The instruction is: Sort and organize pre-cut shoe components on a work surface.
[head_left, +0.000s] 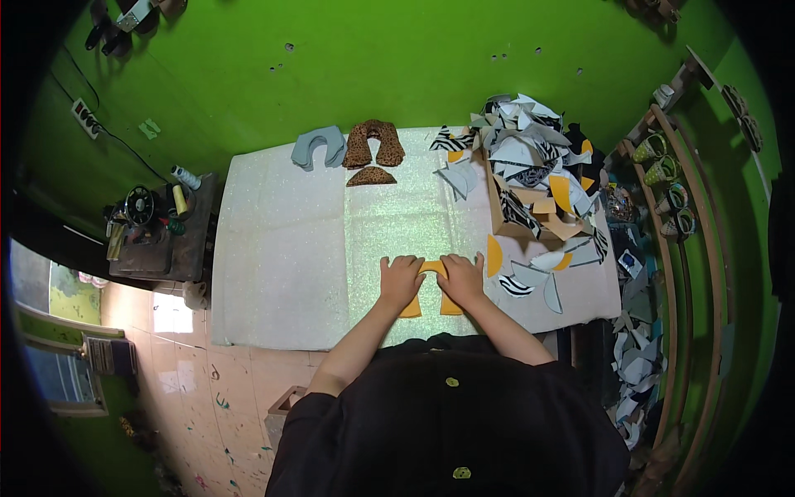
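A yellow-orange U-shaped cut piece lies near the front edge of the table, its curve away from me and its two legs toward me. My left hand grips its left side, fingers bent over the edge. My right hand holds its right side in the same way. Both hands hide much of the sides; the top of the curve and the leg ends show. Farther back are a grey-blue U-shaped stack, a leopard-print U-shaped stack and a leopard-print half-moon piece.
A cardboard box heaped with offcuts stands at the right of the pale table cover. Loose yellow, grey and zebra-print scraps lie near my right hand. A sewing machine is on the left; a wooden rack leans right.
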A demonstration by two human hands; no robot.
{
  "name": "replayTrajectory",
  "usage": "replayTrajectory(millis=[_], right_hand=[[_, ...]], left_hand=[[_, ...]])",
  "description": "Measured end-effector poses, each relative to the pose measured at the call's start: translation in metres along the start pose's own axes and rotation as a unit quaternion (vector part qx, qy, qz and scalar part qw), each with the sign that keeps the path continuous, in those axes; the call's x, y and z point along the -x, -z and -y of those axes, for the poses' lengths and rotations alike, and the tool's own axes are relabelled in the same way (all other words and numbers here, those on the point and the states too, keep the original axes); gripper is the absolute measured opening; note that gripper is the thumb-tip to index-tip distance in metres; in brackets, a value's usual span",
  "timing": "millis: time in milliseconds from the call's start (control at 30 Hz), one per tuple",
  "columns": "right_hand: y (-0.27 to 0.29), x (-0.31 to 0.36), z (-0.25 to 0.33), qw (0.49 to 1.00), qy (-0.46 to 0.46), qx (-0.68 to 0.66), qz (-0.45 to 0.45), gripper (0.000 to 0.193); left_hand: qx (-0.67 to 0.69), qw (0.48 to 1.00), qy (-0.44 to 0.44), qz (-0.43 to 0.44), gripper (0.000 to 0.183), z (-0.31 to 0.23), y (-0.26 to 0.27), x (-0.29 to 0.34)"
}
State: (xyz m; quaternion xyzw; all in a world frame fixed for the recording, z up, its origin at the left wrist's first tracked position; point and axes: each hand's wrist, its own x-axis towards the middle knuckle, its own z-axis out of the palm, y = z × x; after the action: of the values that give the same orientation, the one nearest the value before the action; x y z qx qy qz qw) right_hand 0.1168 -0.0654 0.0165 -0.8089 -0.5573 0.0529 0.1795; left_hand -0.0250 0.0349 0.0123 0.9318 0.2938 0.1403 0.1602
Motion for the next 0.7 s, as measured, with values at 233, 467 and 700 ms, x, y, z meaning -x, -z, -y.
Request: replayTrajectory(millis=[233,467,700], right_hand=[[-0.007,0.001,-0.005,0.999,0.006,0.021,0.029,0.036],[0.020,-0.005,-0.003,0.993,-0.067,-0.032,0.092,0.062],[-0.005,-0.012,-0.006,0.996,-0.018,0.007,0.082,0.040]], left_hand=[[0.021,1.000,0.011,-0.004,0.027,0.003,-0.009,-0.002],[0.017,1.000,-0.004,-0.003,0.026,0.006,-0.005,-0.008],[-0.062,0.994,-0.041,0.076,0.015,0.002,0.002,-0.020]])
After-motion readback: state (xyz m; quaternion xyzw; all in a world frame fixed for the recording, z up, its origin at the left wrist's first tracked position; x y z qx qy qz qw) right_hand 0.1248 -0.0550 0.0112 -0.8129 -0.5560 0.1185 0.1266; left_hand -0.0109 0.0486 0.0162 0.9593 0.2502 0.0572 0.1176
